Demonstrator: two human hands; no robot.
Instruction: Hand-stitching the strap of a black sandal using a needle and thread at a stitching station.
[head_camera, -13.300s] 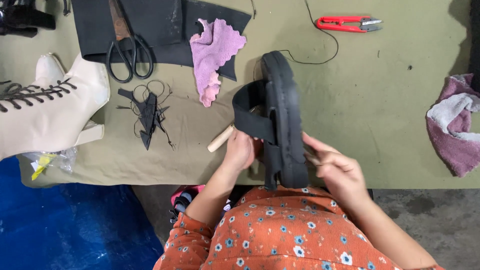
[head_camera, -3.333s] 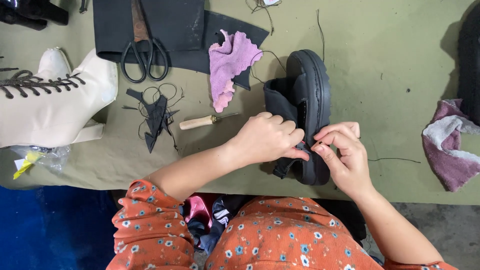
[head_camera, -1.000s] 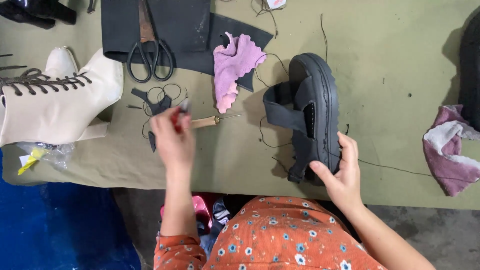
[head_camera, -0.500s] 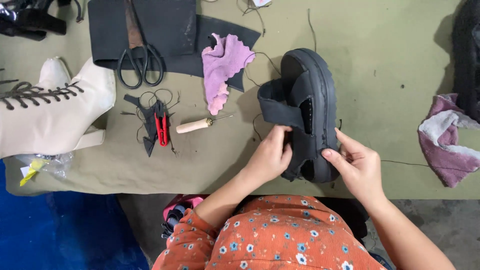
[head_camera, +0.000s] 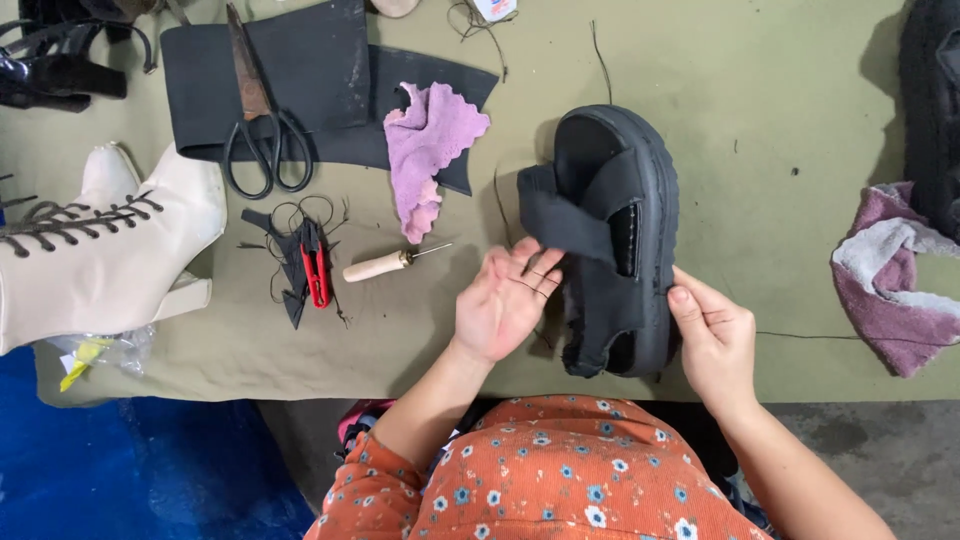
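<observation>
Both hands grip a chunky matte-black sandal (head_camera: 610, 240): left hand (head_camera: 505, 300) open-palmed, right hand (head_camera: 712, 335) pinching its sole.

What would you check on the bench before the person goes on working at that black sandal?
1. Sandal steadied: ok. The right hand grips the sole edge of the black sandal.
2. Strap under control: ok. The left hand has its fingers against the black strap.
3. Thread free of snags: cannot tell. A thin thread trails right across the table; its path near the sandal is hidden.
4. Awl within sight: ok. The wooden-handled awl lies left of the left hand.
5. Red snips handy: ok. They lie beside black scraps.
6. Scissors out of the way: ok. The scissors rest on the black sheet.
</observation>
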